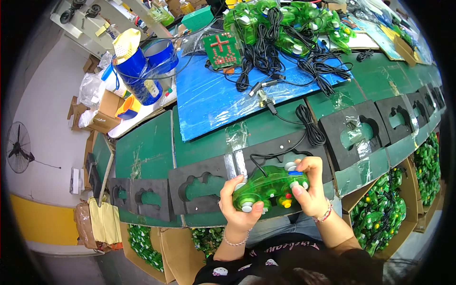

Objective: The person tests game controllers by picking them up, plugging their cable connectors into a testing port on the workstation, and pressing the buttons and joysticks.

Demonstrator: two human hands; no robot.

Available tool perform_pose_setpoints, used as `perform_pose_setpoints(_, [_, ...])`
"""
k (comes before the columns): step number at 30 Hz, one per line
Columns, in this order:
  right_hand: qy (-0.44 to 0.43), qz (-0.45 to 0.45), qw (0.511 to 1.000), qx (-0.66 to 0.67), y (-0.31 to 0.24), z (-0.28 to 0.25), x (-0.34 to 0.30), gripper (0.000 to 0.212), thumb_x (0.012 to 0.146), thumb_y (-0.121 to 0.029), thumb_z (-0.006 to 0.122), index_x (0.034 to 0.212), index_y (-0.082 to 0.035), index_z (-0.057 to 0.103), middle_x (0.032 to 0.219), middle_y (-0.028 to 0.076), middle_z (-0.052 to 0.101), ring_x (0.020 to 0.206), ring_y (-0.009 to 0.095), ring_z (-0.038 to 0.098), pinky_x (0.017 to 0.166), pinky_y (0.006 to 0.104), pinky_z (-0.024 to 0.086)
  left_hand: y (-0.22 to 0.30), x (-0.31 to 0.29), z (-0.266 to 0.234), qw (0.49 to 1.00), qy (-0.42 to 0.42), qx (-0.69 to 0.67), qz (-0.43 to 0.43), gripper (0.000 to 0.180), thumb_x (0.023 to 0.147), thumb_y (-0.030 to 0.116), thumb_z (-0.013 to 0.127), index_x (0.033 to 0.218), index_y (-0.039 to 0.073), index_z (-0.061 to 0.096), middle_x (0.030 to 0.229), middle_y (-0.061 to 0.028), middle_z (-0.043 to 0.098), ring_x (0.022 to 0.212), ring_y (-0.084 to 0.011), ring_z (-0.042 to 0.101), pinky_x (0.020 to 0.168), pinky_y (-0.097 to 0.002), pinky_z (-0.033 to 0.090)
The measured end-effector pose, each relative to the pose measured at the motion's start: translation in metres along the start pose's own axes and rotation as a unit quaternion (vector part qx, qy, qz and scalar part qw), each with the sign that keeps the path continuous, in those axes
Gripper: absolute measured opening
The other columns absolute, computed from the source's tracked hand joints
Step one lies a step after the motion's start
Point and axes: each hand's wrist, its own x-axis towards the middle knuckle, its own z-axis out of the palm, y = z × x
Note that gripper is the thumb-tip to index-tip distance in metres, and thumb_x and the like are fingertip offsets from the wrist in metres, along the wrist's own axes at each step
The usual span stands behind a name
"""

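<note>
Between my two hands is a translucent green game controller (268, 188), held over the near edge of the bench. My left hand (233, 204) grips its left end, thumb close to the white stick. Around its right end my right hand (308, 189) is closed, the thumb on the face near the red and yellow buttons. From the controller's far side a black cable (280, 154) runs to a coiled bundle (311, 128) and on to a plug (270, 107) joined to a connector on the blue board. Black foam cradles with cut-outs (202, 187) lie along the bench.
A pile of green controllers (289, 28) with tangled cables lies on the blue board (209, 109), beside a green circuit board (222, 50). Blue tape rolls (137, 78) stand at the left. Cardboard boxes (406, 199) of green controllers sit below the bench edge.
</note>
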Motion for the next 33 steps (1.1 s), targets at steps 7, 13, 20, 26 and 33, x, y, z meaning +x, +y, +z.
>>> perform_pose_setpoints(7, [-0.012, 0.023, 0.999, 0.029, -0.008, -0.005, 0.009, 0.044, 0.077, -0.013, 0.060, 0.114, 0.000, 0.040, 0.091, 0.009, 0.054, 0.080, 0.013, 0.052, 0.073, 0.0255, 0.042, -0.006, -0.003, 0.000, 0.999, -0.010, 0.003, 0.039, 0.067, 0.071, 0.043, 0.074, 0.113, -0.002, 0.048, 0.087, -0.0111, 0.056, 0.070, -0.0180, 0.055, 0.063, -0.0281, 0.045])
perform_pose_setpoints(13, [-0.065, 0.040, 0.997, 0.005, -0.011, -0.017, 0.003, 0.053, 0.077, -0.012, 0.061, 0.120, -0.001, 0.033, 0.109, 0.012, 0.044, 0.097, 0.017, 0.048, 0.086, 0.0299, 0.039, 0.002, -0.001, 0.004, 0.999, -0.030, -0.027, -0.015, 0.065, 0.070, 0.040, 0.076, 0.113, -0.001, 0.049, 0.093, -0.0103, 0.055, 0.076, -0.0164, 0.054, 0.068, -0.0271, 0.045])
perform_pose_setpoints(20, [-0.081, -0.029, 0.992, 0.093, 0.014, -0.023, -0.013, 0.062, 0.077, -0.008, 0.061, 0.125, -0.003, 0.022, 0.113, 0.015, 0.040, 0.102, 0.020, 0.046, 0.090, 0.0334, 0.038, 0.002, -0.004, 0.004, 0.997, -0.032, -0.053, -0.041, 0.064, 0.069, 0.036, 0.076, 0.114, -0.001, 0.050, 0.092, -0.0100, 0.058, 0.076, -0.0171, 0.058, 0.070, -0.0276, 0.048])
perform_pose_setpoints(26, [-0.101, -0.051, 0.993, -0.042, 0.009, -0.030, -0.013, 0.079, 0.067, -0.019, 0.080, 0.127, -0.006, 0.030, 0.115, 0.014, 0.042, 0.105, 0.023, 0.047, 0.090, 0.0355, 0.039, -0.002, -0.011, 0.009, 0.996, 0.000, -0.016, 0.084, 0.062, 0.072, 0.040, 0.071, 0.107, -0.007, 0.048, 0.087, -0.0133, 0.057, 0.070, -0.0222, 0.057, 0.061, -0.0297, 0.046])
perform_pose_setpoints(33, [-0.093, -0.055, 0.981, -0.160, -0.043, -0.019, 0.005, 0.079, 0.060, -0.020, 0.085, 0.123, -0.004, 0.040, 0.100, 0.016, 0.056, 0.087, 0.027, 0.058, 0.076, 0.0354, 0.047, -0.002, -0.021, 0.008, 0.997, 0.012, -0.010, 0.077, 0.067, 0.074, 0.040, 0.069, 0.114, -0.005, 0.039, 0.099, -0.0150, 0.049, 0.079, -0.0218, 0.051, 0.067, -0.0311, 0.044])
